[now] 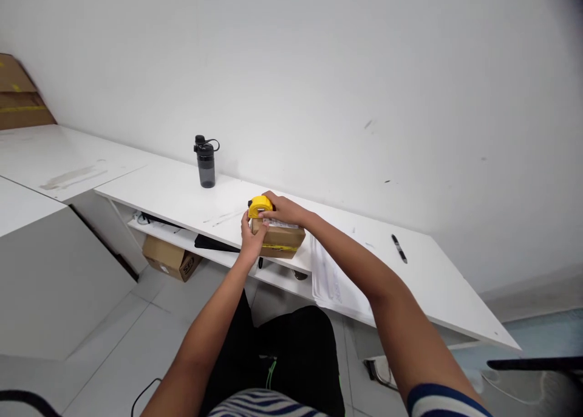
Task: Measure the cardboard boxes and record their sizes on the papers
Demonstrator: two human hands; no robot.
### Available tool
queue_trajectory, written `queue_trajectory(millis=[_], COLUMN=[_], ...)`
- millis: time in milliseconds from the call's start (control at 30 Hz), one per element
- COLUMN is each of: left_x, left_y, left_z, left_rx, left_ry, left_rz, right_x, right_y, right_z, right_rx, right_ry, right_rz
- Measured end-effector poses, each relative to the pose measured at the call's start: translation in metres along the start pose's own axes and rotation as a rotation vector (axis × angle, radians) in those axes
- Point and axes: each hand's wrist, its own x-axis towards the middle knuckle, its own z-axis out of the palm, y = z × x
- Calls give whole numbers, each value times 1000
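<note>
A small brown cardboard box (283,237) with yellow tape along its side sits at the front edge of the white table. My left hand (251,240) grips the box's left end, its fingers bent around the corner. In my right hand (285,209) is a yellow tape measure (260,206), held over the top left part of the box. A white label shows on the box top, partly covered by my right hand. Whether any tape blade is drawn out, I cannot tell.
A dark water bottle (206,163) stands near the wall. Right of the box lie a stack of papers (334,283) and a black pen (399,248). Below the tabletop is a shelf (182,237), with another cardboard box (166,258) on the floor.
</note>
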Motion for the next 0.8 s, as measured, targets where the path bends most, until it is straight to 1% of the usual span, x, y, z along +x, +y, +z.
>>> queue_trajectory(millis=[167, 233, 333, 400, 500, 600, 667, 733, 800], left_x=[-5, -5, -3, -1, 1, 2, 3, 4, 6], left_y=[0, -1, -2, -2, -1, 0, 0, -1, -2], left_z=[0, 0, 1, 2, 3, 4, 5, 6, 6], left_rx=[-29, -22, 13, 25, 28, 28, 21, 10, 7], left_ry=[-21, -6, 20, 32, 42, 36, 33, 35, 39], left_rz=[17, 16, 19, 27, 43, 61, 61, 53, 47], right_x=[-7, -9, -20, -37, -73, -114, -137, -151, -157], right_y=[0, 2, 7, 14, 29, 44, 52, 57, 60], right_z=[5, 2, -11, -22, -37, -45, -48, -49, -50], right_rx=[-91, -113, -107, -80, -37, -13, 8, 35, 51], right_ry=[-16, -21, -23, -19, 4, 41, 61, 78, 100], right_rz=[39, 42, 81, 155, 262, 342, 399, 438, 452])
